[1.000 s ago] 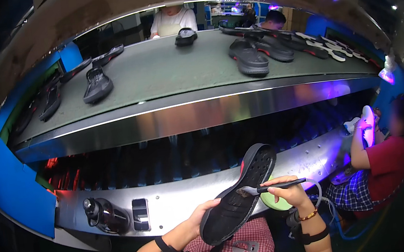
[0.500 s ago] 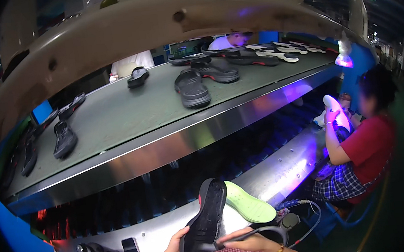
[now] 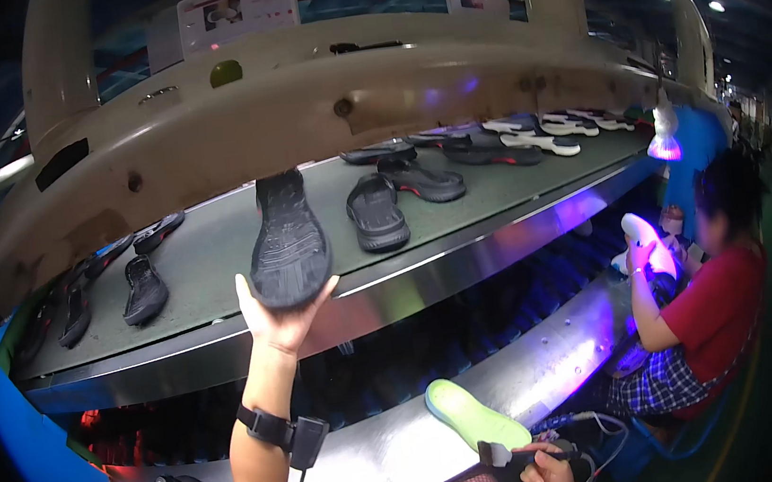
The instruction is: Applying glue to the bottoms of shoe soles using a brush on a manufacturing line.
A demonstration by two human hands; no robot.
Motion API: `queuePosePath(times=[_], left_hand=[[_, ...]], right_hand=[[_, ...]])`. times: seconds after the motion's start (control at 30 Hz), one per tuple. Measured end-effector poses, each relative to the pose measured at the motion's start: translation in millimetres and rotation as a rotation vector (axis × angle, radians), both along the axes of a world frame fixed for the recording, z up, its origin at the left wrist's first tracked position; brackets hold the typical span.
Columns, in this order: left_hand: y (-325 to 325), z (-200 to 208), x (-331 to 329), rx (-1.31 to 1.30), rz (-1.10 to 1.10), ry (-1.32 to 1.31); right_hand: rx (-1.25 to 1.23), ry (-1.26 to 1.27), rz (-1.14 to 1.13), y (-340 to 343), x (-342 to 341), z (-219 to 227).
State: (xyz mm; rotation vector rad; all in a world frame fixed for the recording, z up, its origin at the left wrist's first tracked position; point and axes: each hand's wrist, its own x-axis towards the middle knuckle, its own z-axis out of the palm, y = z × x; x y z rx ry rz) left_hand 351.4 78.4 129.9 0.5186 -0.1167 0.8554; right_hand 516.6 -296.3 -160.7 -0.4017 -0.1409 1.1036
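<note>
so, left hand point(image 3: 285, 325) wide around one end of a black sole point(image 3: 289, 242), right hand point(image 3: 551, 480) probably tight on a brush point(image 3: 515, 458)

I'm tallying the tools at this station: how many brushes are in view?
1: a black-handled brush in the right hand, its head overlapping the lime-green shoe sole in this view. Others may be hidden in the dark areas.

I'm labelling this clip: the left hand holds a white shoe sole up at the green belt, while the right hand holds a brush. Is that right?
Not quite: in the head view, the shoe sole in the left hand is black, not white. It is held up at the green belt, while the right hand holds a brush.
</note>
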Motion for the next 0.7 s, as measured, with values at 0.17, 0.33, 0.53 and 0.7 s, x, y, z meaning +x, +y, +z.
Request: queuePosePath(times=[0.17, 0.33, 0.53, 0.7], left_hand=[[25.4, -11.9, -11.8, -0.088, -0.002, 0.273], [58.3, -19.0, -8.7, 0.010, 0.051, 0.333], [70.1, -28.4, 18.2, 0.582, 0.557, 0.886], [31.1, -32.5, 62.4, 0.954, 0.639, 0.891]], right_hand=[[-0.186, -0.266, -0.348, -10.3, 0.6, -7.2], [-0.004, 0.093, -0.023, -3.5, 17.6, -15.6], [-0.551, -0.486, -0.154, 3.4, 22.5, -25.8], [-0.272, -0.043, -0.159, -1.5, 30.9, -45.2]])
